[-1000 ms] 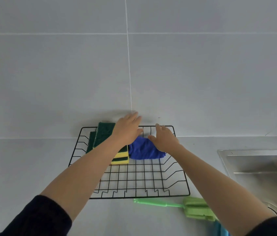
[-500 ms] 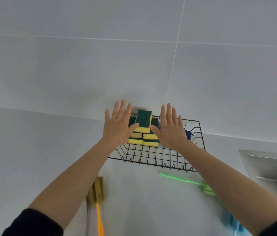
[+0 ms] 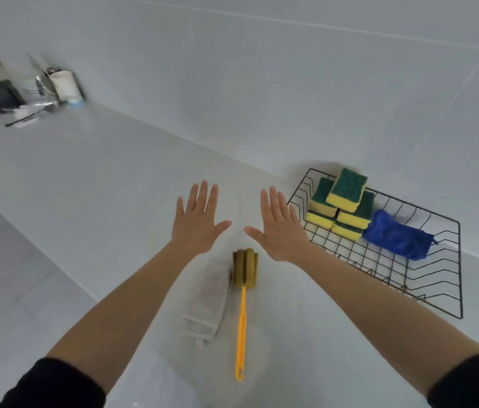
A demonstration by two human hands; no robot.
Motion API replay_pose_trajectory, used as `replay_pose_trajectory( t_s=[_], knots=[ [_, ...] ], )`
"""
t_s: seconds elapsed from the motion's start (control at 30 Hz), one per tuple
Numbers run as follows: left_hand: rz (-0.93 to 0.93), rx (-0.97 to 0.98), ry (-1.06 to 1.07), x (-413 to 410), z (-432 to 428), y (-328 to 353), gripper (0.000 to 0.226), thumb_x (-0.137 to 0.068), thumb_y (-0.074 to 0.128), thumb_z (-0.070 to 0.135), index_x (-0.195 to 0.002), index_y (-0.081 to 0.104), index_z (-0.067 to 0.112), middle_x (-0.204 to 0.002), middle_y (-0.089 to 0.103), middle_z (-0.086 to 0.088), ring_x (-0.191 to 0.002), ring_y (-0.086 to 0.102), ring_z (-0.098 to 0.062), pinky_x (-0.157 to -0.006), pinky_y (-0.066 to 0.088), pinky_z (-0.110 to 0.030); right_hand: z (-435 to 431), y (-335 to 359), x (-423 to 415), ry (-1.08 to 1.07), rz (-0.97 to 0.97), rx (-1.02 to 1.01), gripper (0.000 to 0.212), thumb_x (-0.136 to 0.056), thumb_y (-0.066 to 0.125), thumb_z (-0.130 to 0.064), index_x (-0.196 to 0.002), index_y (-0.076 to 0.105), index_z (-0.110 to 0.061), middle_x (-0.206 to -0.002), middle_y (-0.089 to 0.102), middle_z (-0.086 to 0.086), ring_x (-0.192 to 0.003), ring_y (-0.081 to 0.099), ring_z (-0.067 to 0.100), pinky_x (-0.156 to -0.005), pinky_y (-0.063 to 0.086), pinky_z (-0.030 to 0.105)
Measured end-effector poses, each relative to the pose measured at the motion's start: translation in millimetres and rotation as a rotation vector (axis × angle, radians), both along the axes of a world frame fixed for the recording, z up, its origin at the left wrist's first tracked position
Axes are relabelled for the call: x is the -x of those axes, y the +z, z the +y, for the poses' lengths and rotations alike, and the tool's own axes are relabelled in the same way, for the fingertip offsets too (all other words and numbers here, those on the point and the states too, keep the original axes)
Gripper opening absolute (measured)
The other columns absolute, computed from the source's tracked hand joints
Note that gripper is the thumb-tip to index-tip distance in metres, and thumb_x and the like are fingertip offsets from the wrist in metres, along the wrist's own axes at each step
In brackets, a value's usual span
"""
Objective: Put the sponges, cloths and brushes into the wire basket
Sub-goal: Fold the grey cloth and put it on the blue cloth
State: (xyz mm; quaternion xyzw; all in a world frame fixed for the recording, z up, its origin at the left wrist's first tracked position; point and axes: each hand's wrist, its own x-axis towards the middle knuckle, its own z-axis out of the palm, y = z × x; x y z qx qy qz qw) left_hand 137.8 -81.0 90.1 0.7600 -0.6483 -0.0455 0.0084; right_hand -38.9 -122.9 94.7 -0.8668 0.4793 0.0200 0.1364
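A black wire basket (image 3: 450, 290) stands on the white counter at the right, against the wall. Inside it sits a stack of yellow-and-green sponges (image 3: 341, 203) with a folded blue cloth (image 3: 397, 234) beside them. On the counter in front of me lie an orange-handled brush with an olive sponge head (image 3: 244, 290) and a folded grey cloth (image 3: 207, 304) just left of it. My left hand (image 3: 197, 220) and my right hand (image 3: 281, 228) hover flat above the counter with fingers spread, holding nothing, just beyond the brush head.
At the far left of the counter stand a dark box (image 3: 1, 94), a white cup (image 3: 64, 85) and some metal utensils (image 3: 41, 83). The counter's front edge (image 3: 64, 272) runs diagonally at the left, with pale floor below. A tiled wall backs the counter.
Both hands have drawn out of the basket and away to its left, spread open. The view has swung left, bringing the orange brush and grey cloth into sight; the green brush is out of view.
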Motion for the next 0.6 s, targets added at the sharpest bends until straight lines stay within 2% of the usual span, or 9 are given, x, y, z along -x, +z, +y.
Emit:
replay_pose_trajectory(
  t_s=[0.03, 0.1, 0.2, 0.33, 0.5, 0.6],
  knots=[
    [0.011, -0.02, 0.023, -7.6, 9.0, -4.6, 0.086, -0.08, 0.006, 0.066, -0.146, -0.014, 0.015, -0.158, -0.016, -0.007, -0.146, -0.013, -0.025, -0.119, -0.001, -0.046, 3.5, -4.8, -10.5, 0.027, 0.0, -0.018, 0.084, -0.084, 0.007, -0.064, -0.143, -0.024, -0.012, -0.154, -0.026, 0.01, -0.144, -0.02, 0.026, -0.118, -0.007, 0.041],
    [0.041, -0.063, 0.065, -19.7, 25.5, -15.4, 0.085, -0.084, 0.013, 0.065, -0.147, -0.013, 0.014, -0.158, -0.015, -0.008, -0.147, -0.01, -0.026, -0.119, 0.001, -0.047, 10.2, -15.6, -29.7, 0.071, -0.002, -0.052, 0.089, -0.078, 0.003, -0.068, -0.143, -0.023, -0.013, -0.155, -0.025, 0.01, -0.145, -0.019, 0.026, -0.118, -0.006, 0.041],
    [0.09, -0.13, 0.118, -31.3, 47.5, -34.1, 0.087, -0.085, 0.018, 0.065, -0.147, -0.013, 0.012, -0.158, -0.013, -0.01, -0.147, -0.006, -0.027, -0.119, 0.006, -0.047, 18.6, -33.4, -51.7, 0.133, 0.012, -0.092, 0.081, -0.092, 0.022, -0.057, -0.144, -0.022, -0.012, -0.155, -0.023, 0.011, -0.145, -0.017, 0.026, -0.118, -0.005, 0.04],
    [0.181, -0.254, 0.166, -34.8, 71.5, -59.3, 0.086, -0.091, 0.036, 0.055, -0.147, -0.013, 0.012, -0.158, -0.008, -0.013, -0.147, 0.005, -0.03, -0.117, 0.017, -0.043, 23.4, -51.0, -71.4, 0.188, 0.064, -0.179, 0.08, -0.094, 0.025, -0.053, -0.144, -0.021, -0.011, -0.155, -0.024, 0.01, -0.145, -0.017, 0.025, -0.119, -0.005, 0.04],
    [0.234, -0.342, 0.261, -21.0, 85.3, -81.0, 0.082, -0.091, 0.042, 0.051, -0.148, -0.002, 0.012, -0.153, 0.023, -0.012, -0.137, 0.031, -0.029, -0.106, 0.035, -0.04, 19.9, -69.2, -88.5, 0.308, 0.187, -0.259, 0.075, -0.097, 0.03, -0.044, -0.146, -0.017, -0.013, -0.157, -0.021, 0.007, -0.147, -0.009, 0.027, -0.119, 0.003, 0.043],
    [0.303, -0.38, 0.287, -11.3, 85.7, -91.9, 0.082, -0.089, 0.046, 0.051, -0.148, 0.003, 0.012, -0.146, 0.035, -0.012, -0.132, 0.039, -0.029, -0.102, 0.038, -0.041, 17.8, -76.8, -94.7, 0.366, 0.249, -0.349, 0.073, -0.098, 0.037, -0.033, -0.147, -0.014, -0.017, -0.158, -0.016, 0.004, -0.147, -0.005, 0.027, -0.119, 0.006, 0.042]
  ],
)
